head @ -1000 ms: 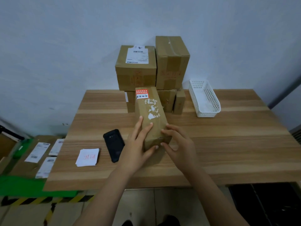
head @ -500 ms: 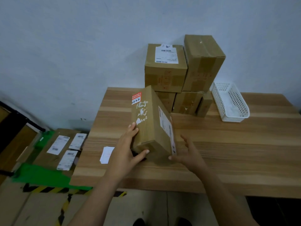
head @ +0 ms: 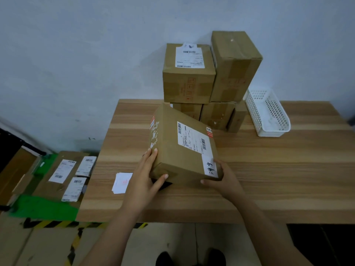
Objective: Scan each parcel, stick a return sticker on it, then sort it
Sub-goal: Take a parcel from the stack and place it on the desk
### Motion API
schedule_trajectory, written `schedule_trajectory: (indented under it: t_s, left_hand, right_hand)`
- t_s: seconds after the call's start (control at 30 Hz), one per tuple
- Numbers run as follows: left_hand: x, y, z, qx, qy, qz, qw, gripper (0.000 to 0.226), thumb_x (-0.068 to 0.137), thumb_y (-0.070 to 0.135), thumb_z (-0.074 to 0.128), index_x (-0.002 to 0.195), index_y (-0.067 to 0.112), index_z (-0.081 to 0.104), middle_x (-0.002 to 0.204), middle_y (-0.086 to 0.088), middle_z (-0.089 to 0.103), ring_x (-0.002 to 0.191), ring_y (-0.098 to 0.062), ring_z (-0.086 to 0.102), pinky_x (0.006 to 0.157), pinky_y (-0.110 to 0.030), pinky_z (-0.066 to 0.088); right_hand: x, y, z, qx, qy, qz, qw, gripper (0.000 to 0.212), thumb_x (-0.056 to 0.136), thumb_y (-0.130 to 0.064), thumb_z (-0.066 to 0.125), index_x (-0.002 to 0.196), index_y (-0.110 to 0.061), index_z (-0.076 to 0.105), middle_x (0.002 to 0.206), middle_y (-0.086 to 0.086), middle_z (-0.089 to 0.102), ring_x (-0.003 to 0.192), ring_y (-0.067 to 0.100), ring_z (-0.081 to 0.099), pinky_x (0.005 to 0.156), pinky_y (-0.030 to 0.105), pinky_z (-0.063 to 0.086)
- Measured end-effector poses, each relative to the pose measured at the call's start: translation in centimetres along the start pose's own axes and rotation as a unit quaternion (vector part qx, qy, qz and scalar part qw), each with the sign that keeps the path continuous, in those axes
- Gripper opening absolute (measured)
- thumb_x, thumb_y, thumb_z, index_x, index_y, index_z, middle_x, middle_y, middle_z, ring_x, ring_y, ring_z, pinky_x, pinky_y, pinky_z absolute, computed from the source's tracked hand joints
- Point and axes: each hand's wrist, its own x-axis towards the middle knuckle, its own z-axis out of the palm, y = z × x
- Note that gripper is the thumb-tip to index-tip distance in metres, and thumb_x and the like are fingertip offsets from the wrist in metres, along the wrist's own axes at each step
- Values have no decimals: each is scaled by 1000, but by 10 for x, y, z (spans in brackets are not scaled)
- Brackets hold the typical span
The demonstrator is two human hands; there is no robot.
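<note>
Two hands clasp the brown parcel (head: 182, 146) by its near end, left hand (head: 146, 175) at its 8 o'clock corner and right hand (head: 221, 177) at 4 o'clock, over the table (head: 269, 169). Since a moment ago it has rolled label-side up, showing a white shipping label (head: 192, 138), a handwritten sticker (head: 210, 167) and a scuffed side.

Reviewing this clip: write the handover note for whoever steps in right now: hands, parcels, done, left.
Left hand grips the near left corner of the tilted parcel; right hand grips its near right corner.
Parcel is over the table, shipping label up, white handwritten sticker at its near corner.
Sticker stack lies to its left; stacked boxes wait by the wall; labelled parcels lie on the floor, left.
Done: probably stickered; scan unknown.
Left: sort this one, then the stacked boxes.
</note>
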Motion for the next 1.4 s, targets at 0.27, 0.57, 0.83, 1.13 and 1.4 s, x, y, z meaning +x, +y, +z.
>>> schedule_trajectory:
  t_s: [0.27, 0.57, 0.83, 1.13, 1.4]
  left_hand:
    - [2, 14, 76, -36, -54, -79, 995, 69, 86, 26, 70, 145, 28, 34, 141, 9, 47, 129, -6, 43, 106, -35, 41]
    - [-3, 27, 137, 13, -105, -122, 987, 60, 93, 28, 60, 146, 22, 32, 136, 2, 53, 123, -18, 49, 94, -29, 43]
    - [-12, 56, 156, 49, 44, -160, 985, 61, 93, 27, 59, 144, 6, 33, 146, -13, 37, 135, -25, 33, 107, -36, 32]
    - [-31, 120, 196, -24, 100, -231, 967, 84, 86, 32, 69, 149, 9, 18, 144, -9, 26, 133, -23, 32, 98, -27, 31]
    - [-44, 128, 227, -76, 27, -293, 953, 98, 85, 41, 67, 154, 11, 4, 153, -7, 14, 139, -20, 29, 111, -39, 36]
  right_hand:
    - [-18, 36, -55, -98, 131, -8, 987, 88, 59, -32, 90, 134, -36, 42, 131, 1, 39, 120, 22, 41, 98, 40, 45]
    - [-33, 73, -77, -172, 176, -14, 969, 83, 67, -32, 85, 138, -26, 42, 140, 7, 31, 128, 25, 36, 102, 44, 44]
    - [-35, 69, -120, -146, 114, -96, 978, 59, 75, -36, 78, 128, -26, 53, 120, -8, 37, 111, 8, 41, 94, 25, 41]
    - [59, 40, -172, -216, 88, -142, 962, 50, 85, -21, 67, 132, -12, 51, 139, 11, 44, 126, 25, 43, 99, 28, 34]
    - [125, 50, -174, -256, 27, -96, 962, 67, 93, -37, 58, 151, -20, 28, 159, 14, 17, 145, 33, 19, 116, 44, 22]
